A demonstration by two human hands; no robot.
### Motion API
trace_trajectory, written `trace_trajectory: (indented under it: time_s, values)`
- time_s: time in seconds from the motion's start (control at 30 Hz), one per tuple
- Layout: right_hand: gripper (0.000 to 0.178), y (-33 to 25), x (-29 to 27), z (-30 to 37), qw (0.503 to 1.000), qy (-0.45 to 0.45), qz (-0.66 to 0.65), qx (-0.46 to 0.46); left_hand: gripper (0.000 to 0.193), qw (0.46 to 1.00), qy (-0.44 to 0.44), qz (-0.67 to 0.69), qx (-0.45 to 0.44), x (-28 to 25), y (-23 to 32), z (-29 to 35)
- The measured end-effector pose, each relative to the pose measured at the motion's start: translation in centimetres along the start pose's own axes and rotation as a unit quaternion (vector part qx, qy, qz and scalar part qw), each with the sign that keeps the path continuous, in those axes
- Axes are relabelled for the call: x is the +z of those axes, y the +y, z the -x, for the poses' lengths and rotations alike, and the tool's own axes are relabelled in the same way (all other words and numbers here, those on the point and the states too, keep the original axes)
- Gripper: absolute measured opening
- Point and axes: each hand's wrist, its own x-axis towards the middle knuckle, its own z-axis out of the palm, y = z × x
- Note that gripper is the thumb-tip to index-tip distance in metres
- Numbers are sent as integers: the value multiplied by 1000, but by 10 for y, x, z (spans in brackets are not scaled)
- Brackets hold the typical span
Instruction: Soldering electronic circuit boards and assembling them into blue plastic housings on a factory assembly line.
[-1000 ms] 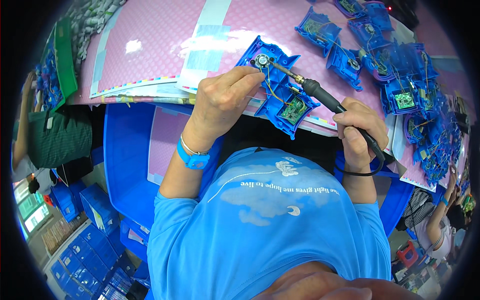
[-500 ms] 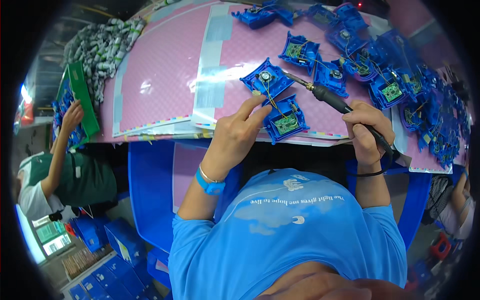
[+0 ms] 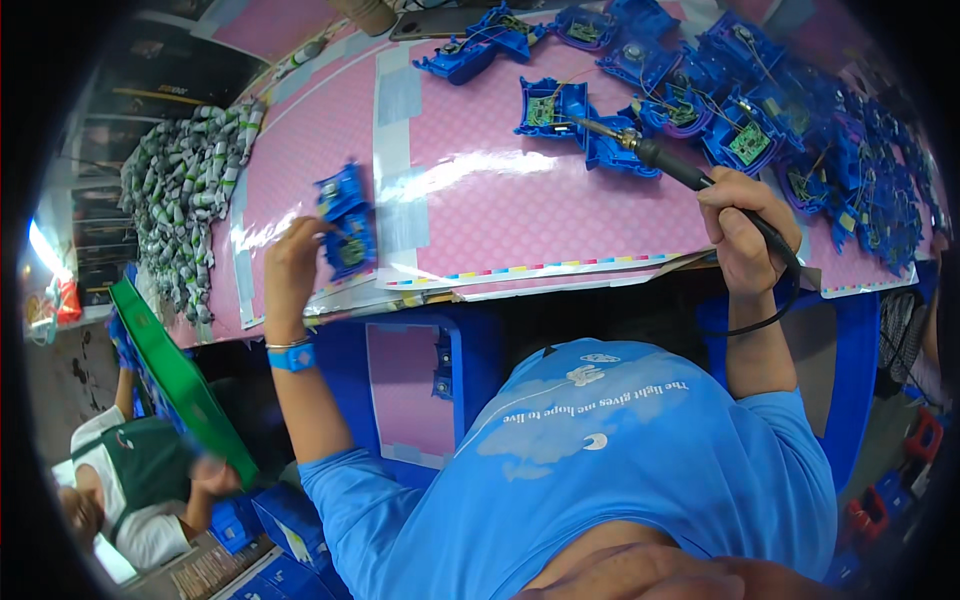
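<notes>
My left hand (image 3: 292, 258) is at the left part of the table, its fingers closed at the edge of a blue plastic housing (image 3: 347, 225) in two wired halves, one with a green circuit board. Motion smears this housing a little. My right hand (image 3: 745, 228) grips the black handle of a soldering iron (image 3: 675, 163). Its metal tip points left, over another opened blue housing (image 3: 556, 108) with a green board and thin wires; I cannot tell whether they touch.
Many opened blue housings (image 3: 750, 145) crowd the right of the pink-covered table (image 3: 480, 215). A heap of grey-white wrapped pieces (image 3: 190, 190) lies at the far left. Below it, a co-worker (image 3: 140, 470) is beside a green tray (image 3: 185, 380). A blue bin (image 3: 470, 350) stands under the table edge.
My left hand has moved left across the table, and the wired blue housing has gone with it. My right hand keeps hold of the soldering iron. The whole view has shifted.
</notes>
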Motion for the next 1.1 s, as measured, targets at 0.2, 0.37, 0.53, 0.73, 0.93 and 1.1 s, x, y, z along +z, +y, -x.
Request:
trace_trajectory:
  time_s: [0.2,0.37,0.53,0.73,0.93,1.1]
  values:
    - [21,12,8,4,997,45,55,39,27,973,208,-84,-49,-14,80,2]
    - [31,30,27,1,965,-40,256,-45,37,983,107,130,70,63,192,-64]
    - [39,43,31,1,932,-76,340,-100,29,988,31,143,42,95,182,-135]
    - [43,48,28,8,945,-97,304,-72,24,970,-33,239,17,65,180,-56]
    - [43,56,45,-3,979,-134,153,-12,35,934,-38,351,-56,56,235,12]
    - [35,54,53,-10,974,-119,192,-37,37,936,34,349,23,62,232,4]
